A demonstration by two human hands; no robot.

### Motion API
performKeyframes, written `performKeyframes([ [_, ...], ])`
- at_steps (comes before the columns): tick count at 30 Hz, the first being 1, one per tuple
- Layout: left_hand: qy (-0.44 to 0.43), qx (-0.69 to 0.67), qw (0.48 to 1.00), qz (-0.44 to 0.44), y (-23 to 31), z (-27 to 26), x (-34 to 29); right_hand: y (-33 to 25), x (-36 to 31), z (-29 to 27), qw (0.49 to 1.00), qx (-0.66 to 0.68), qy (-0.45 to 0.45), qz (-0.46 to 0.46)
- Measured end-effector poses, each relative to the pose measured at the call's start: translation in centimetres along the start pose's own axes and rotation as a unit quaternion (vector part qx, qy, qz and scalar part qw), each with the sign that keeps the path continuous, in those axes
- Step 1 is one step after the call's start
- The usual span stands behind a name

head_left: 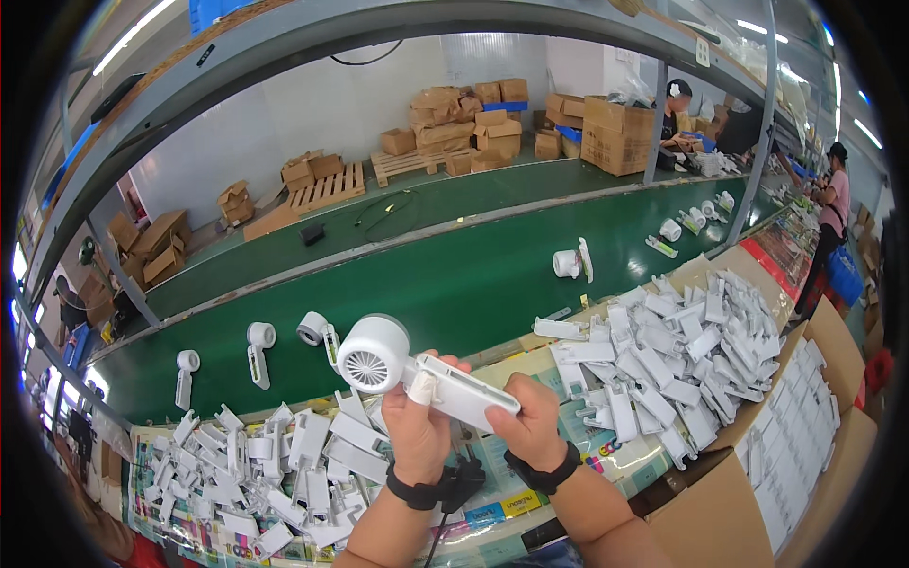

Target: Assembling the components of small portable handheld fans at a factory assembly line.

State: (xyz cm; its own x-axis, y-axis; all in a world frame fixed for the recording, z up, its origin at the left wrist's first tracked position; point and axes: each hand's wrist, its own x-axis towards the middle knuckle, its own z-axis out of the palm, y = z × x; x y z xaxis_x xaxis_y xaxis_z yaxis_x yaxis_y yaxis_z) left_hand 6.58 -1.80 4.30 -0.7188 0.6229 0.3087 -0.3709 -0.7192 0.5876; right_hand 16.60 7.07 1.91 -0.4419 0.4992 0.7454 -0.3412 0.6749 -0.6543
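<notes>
A white handheld fan is held up in front of me over the near edge of the belt, its round grilled head to the left and its handle slanting down to the right. My left hand is closed around the handle near the neck, and a finger on it has a white wrap. My right hand grips the handle's far end, thumb on top. The handle shows a long recess along its upper side. White plastic handle shells lie heaped left of my hands, and another heap lies on the right.
Beyond the bench runs a green conveyor belt carrying several fan units, including one at the left and one at the right. An open cardboard box of white parts stands at the right. A metal shelf frame arches overhead. Co-workers are at the far right.
</notes>
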Motion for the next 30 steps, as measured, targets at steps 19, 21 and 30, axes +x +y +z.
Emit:
performKeyframes([
  [19,0.066,0.869,0.486,-0.065,-1.8,-17.4,21.9,3.5,-1.2,3.2,0.974,-0.118,-0.118,0.155],
  [21,0.074,0.880,0.465,-0.066,-2.7,-20.1,22.4,3.9,-1.4,3.3,0.969,-0.095,-0.142,0.180],
  [30,-0.060,0.785,0.600,0.141,-0.1,-9.8,16.3,2.8,0.4,2.4,0.981,-0.138,-0.078,0.112],
])
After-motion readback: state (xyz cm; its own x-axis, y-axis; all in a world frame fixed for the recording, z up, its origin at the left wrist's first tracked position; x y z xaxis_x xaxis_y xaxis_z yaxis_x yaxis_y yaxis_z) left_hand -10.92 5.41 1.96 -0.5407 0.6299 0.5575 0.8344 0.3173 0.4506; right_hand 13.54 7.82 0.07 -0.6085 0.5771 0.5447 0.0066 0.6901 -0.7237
